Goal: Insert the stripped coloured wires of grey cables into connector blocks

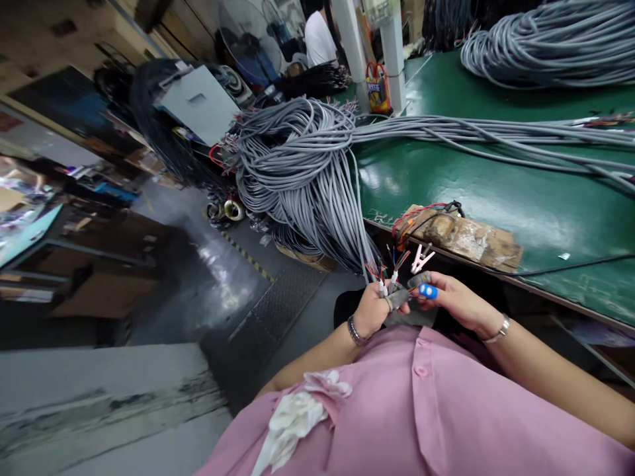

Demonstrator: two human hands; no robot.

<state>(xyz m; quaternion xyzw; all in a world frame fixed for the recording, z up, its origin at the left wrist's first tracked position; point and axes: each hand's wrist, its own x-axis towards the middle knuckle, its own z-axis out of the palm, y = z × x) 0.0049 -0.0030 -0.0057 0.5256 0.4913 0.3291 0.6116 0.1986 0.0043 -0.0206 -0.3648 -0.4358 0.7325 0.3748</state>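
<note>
Near the table's front edge, my left hand (pixel 376 309) is closed around the ends of grey cables (pixel 364 254), whose thin coloured wires (pixel 401 259) fan out above the fingers. Close on its right, my right hand (pixel 449 296) has its thumb and forefinger pinched together at the wires; what lies between the fingertips is too small to make out. Grey wraps cover some fingertips of both hands, and a blue cover with white spots sits on one right finger. A pale clip (pixel 421 258) stands just above the right fingertips.
A big heap of grey cables (pixel 307 158) hangs over the green table's (pixel 496 178) left end. A taped wooden block (pixel 466 239) lies at the front edge. Another cable coil (pixel 550 46) is at the back right. A person in white (pixel 320 39) is in the background.
</note>
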